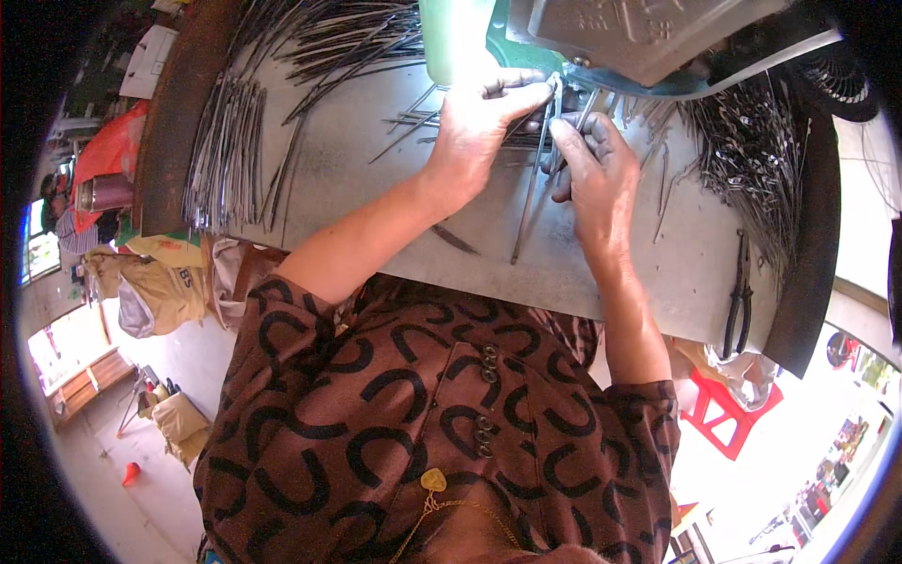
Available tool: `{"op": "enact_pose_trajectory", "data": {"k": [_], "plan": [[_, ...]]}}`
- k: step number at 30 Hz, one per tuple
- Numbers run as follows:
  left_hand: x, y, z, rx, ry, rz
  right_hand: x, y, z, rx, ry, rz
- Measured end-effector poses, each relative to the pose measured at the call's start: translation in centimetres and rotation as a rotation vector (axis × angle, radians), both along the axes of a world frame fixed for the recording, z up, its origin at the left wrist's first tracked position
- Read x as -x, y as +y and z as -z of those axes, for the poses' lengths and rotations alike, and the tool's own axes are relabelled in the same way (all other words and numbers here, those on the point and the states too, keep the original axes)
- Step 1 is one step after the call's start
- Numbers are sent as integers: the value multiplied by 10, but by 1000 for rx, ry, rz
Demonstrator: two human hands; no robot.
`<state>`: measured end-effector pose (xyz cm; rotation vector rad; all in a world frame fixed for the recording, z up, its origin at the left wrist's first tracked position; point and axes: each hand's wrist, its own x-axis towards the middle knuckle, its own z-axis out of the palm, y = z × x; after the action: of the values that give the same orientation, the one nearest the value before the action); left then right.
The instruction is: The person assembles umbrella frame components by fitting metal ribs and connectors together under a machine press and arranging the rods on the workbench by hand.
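Beneath the front of a machine (648, 38), my left hand (474, 127) reaches in with thumb and fingers pinched at the upper end of thin metal rods. My right hand (598, 164) is closed around thin rods just right of it, its thumb pressing on them. One dark metal rod (529, 202) slants down between the hands toward the table's near edge. Glare and the fingers hide the exact contact at the rod tips. More loose rods (409, 120) lie on the metal table (357, 155) left of my left hand.
Bundles of straight rods (225, 155) lie at the table's left, with more rods (362, 42) behind. A tangled heap of worked rods (747, 141) fills the right side. Dark-handled pliers (740, 296) lie near the right edge. A bright green column (456, 42) stands beside the machine.
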<state>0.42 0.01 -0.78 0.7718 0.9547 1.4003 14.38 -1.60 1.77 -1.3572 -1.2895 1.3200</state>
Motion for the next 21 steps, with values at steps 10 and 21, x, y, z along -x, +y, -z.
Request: {"op": "enact_pose_trajectory", "data": {"k": [10, 21], "plan": [[-11, -3, -1, 31, 16, -10, 5, 0, 15, -46, -8, 64], [10, 8, -8, -23, 182, 134, -8, 11, 1, 116, 135, -74]]}}
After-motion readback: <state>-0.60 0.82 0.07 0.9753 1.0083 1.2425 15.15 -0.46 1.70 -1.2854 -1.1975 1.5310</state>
